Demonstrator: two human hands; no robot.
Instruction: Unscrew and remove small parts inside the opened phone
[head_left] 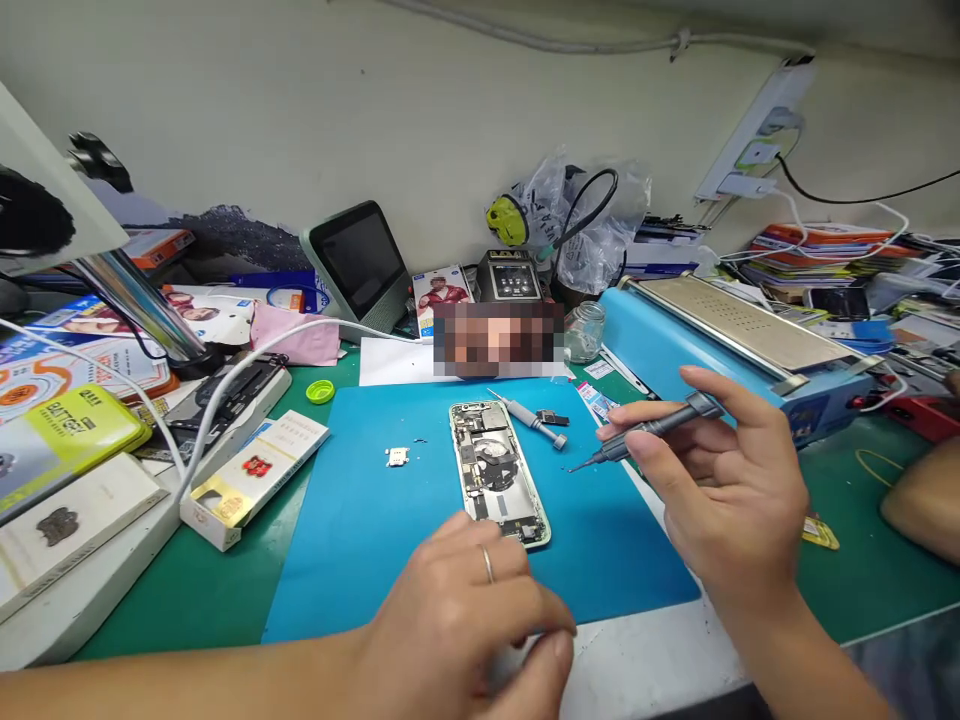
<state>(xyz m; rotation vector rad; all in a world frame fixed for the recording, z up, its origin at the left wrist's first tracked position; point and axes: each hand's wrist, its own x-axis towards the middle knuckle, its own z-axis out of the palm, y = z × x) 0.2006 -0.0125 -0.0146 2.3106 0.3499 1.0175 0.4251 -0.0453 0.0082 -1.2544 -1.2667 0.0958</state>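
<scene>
My right hand [739,490] holds a grey precision screwdriver [652,430] above the right side of the blue mat [360,560], its thin tip pointing down and left. In front of the mat's near edge, my left hand [472,620] is closed, with a ring on one finger. Something greyish shows between its thumb and fingers, too hidden to name. Just beyond that hand lies an opened smartphone [499,470], its inner parts bare. A second screwdriver [529,415] rests by the phone's upper right, near a small dark part [553,418]. Left of the phone sits a small metal plate [397,457].
Cigarette boxes [255,475] and a green battery box [67,440] crowd the left side. A blue machine with a metal plate [675,340] stands at the right rear. Behind the mat are a screen device [360,260] and a glass jar [585,330]. Another person's arm [922,490] shows at far right.
</scene>
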